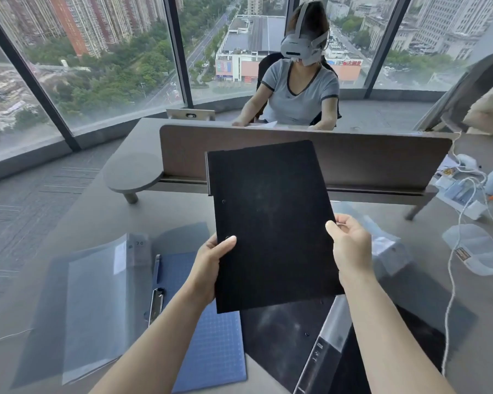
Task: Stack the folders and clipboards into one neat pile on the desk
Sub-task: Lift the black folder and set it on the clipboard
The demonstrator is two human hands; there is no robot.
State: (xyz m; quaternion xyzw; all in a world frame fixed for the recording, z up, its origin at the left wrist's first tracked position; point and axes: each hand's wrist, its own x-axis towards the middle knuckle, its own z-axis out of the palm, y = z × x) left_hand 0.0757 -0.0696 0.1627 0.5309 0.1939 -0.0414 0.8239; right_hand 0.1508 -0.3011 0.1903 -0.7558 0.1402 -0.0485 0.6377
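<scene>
Black folder [271, 223] held above the desk [103, 211] at frame centre. Left hand [211, 265], at the folder's 8 o'clock edge, and right hand [350, 245], at 4 o'clock, each pinch it, thumb on top. Blue clipboard [211, 336] lies at 7 o'clock; translucent folder [94, 302] further left.

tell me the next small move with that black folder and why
Probably lower the black folder, held off the desk by the left hand and right hand, onto the blue clipboard: that lies flat and near, a likely pile base.
</scene>
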